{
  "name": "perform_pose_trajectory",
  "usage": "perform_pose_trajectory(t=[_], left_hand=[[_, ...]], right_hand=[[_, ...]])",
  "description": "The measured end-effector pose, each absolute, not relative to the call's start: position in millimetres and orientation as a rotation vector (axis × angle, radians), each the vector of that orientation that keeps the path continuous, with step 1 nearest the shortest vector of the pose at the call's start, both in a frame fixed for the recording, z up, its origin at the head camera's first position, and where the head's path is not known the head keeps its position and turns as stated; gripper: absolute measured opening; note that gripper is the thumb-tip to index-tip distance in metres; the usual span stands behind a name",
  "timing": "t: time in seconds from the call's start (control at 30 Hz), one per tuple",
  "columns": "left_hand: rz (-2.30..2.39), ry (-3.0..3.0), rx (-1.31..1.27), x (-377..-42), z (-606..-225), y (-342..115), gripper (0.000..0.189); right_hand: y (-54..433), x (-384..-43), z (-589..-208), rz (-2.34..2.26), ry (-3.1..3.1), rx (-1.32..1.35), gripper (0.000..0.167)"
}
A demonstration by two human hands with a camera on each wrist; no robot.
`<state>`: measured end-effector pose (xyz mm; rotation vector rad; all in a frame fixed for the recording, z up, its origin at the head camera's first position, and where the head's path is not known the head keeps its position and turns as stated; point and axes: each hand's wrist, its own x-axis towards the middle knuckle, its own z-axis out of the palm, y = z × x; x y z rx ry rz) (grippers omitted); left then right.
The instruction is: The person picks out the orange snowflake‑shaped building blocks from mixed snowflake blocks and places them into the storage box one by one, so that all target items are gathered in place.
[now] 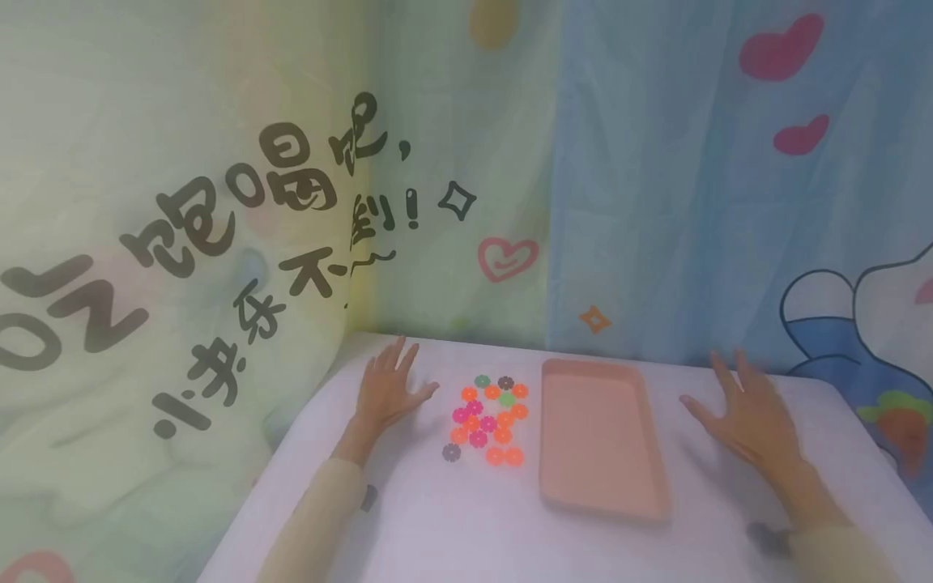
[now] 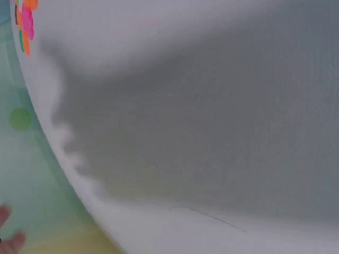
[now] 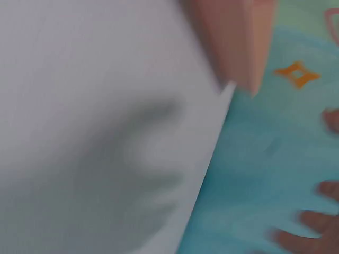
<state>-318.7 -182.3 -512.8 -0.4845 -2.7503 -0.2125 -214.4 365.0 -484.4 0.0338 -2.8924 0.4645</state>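
Observation:
On the white table lies a loose group of small flower-shaped discs (image 1: 487, 423) in orange, pink, green and dark grey. Just right of them is a shallow pink rectangular tray (image 1: 601, 441) with nothing in it. My left hand (image 1: 386, 387) is held over the table left of the discs, fingers spread, holding nothing. Off the tray's right side, my right hand (image 1: 751, 417) is likewise spread and holds nothing. The left wrist view shows some discs (image 2: 27, 21) at its corner and fingertips (image 2: 13, 243) low at the edge. Fingers (image 3: 318, 222) appear at right in the right wrist view.
The white tabletop (image 1: 452, 534) ends at the back against a printed curtain (image 1: 656, 202) with hearts. A pale curtain with large dark characters (image 1: 175, 227) hangs along the left side. Both hands cast shadows on the tabletop.

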Motion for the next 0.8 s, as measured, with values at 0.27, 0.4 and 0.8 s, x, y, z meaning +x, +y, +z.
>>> perform_pose_trajectory(t=[0.27, 0.4, 0.8], left_hand=[[-0.405, -2.838, -0.584, -311.8, -517.3, -169.1, 0.016], [-0.474, -2.880, -0.565, -308.8, -526.7, -164.4, 0.015], [-0.585, -2.945, -0.466, -299.9, -525.2, -152.4, 0.014]], right_hand=[[346.5, -221.4, -509.2, 1.384, -3.147, -0.204, 0.084], [336.6, -215.8, -513.2, 1.404, -3.168, -0.197, 0.070], [326.8, -212.4, -513.2, 1.364, -3.131, -0.197, 0.047]])
